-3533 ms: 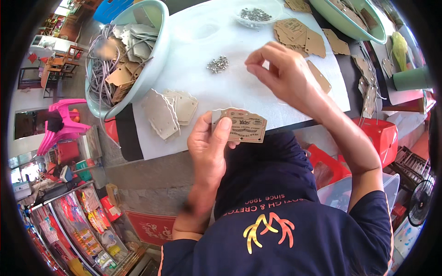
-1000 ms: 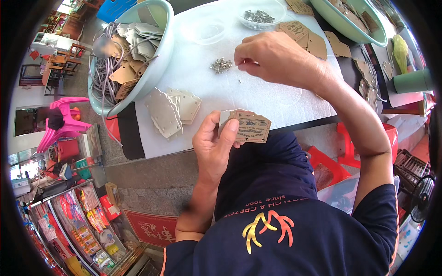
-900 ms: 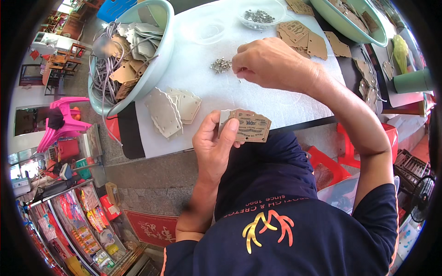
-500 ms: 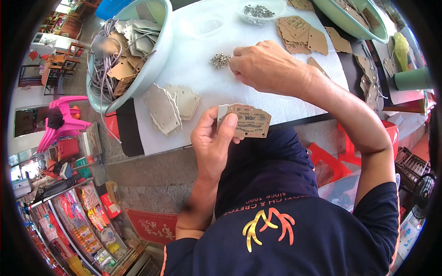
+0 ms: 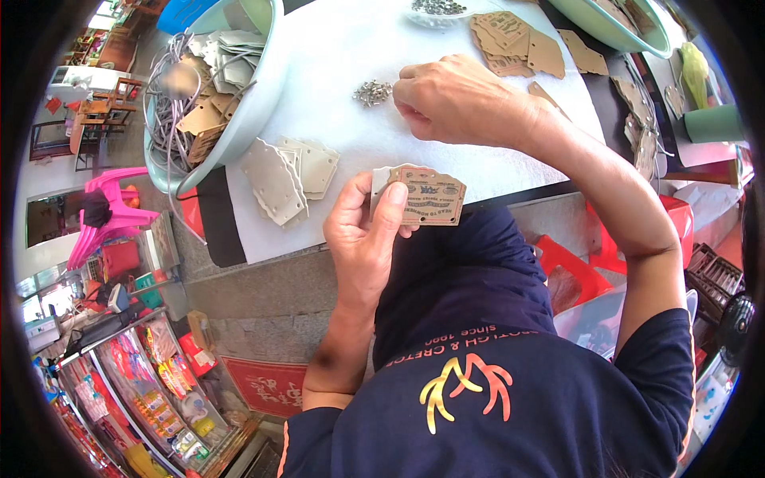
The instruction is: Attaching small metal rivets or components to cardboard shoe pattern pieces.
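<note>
My left hand (image 5: 362,231) is closed around a small stack of cut cardboard cards (image 5: 434,199), thumb on top. The uppermost card is brown with dark print and small punched holes; a pale grey edge shows behind it. Over the white sheet (image 5: 335,119), my right hand (image 5: 458,99) has its fingers curled and pinched together, pointing downward. Whatever lies between those fingertips is hidden. Just left of them sits a little heap of shiny metal rivets (image 5: 372,93).
Grey cards (image 5: 279,179) lie left of my left hand. Brown cards (image 5: 518,48) are stacked at the back right. A pale green basin (image 5: 275,72) holds cards and grey cords. A clear bowl (image 5: 437,17) contains small metal pieces. Another basin (image 5: 637,40) stands far right.
The whole view has shifted slightly. My right hand stays beside the rivets, its fingers a little more curled. My left hand keeps the same hold on the cards.
</note>
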`<control>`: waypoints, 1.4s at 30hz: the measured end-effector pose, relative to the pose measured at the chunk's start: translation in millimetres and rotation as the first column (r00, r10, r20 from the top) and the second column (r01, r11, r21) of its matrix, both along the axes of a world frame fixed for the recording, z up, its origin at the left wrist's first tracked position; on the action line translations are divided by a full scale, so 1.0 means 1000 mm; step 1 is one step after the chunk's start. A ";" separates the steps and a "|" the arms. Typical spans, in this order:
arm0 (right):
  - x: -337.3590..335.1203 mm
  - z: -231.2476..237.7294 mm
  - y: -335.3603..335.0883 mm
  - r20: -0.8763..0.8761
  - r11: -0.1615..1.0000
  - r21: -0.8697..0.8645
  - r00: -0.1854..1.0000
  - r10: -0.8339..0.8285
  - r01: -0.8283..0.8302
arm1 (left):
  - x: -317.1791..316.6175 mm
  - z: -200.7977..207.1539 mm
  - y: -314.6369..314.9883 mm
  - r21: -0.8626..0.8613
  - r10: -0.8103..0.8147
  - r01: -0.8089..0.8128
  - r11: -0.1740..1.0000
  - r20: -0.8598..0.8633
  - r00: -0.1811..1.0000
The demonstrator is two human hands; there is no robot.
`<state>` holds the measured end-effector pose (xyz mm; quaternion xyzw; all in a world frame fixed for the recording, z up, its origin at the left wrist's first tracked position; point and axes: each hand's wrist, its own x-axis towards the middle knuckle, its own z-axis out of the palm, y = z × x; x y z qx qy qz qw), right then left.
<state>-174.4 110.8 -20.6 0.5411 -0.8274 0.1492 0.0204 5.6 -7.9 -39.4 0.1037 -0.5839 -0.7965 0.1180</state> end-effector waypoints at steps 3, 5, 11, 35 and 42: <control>0.004 0.008 0.007 0.266 0.988 -0.152 0.961 0.079 -0.039 | 0.001 0.001 -0.001 -0.032 -0.002 0.002 0.999 0.005 1.000; 0.010 0.022 0.012 0.490 0.967 -0.251 0.858 0.154 -0.030 | 0.000 0.007 -0.002 -0.057 -0.002 0.002 0.998 -0.001 1.000; 0.015 0.027 0.020 0.868 0.977 -0.211 0.457 0.193 -0.013 | -0.002 0.022 -0.003 -0.158 -0.060 0.058 0.986 -0.012 0.998; 0.013 0.029 0.027 0.994 0.996 -0.082 0.068 0.084 -0.032 | -0.007 0.025 -0.011 -0.334 -0.161 0.173 0.927 0.063 0.985; 0.018 0.027 0.036 0.993 0.992 -0.117 -0.011 0.118 0.054 | -0.010 0.025 -0.013 -0.328 -0.170 0.162 0.931 0.004 0.985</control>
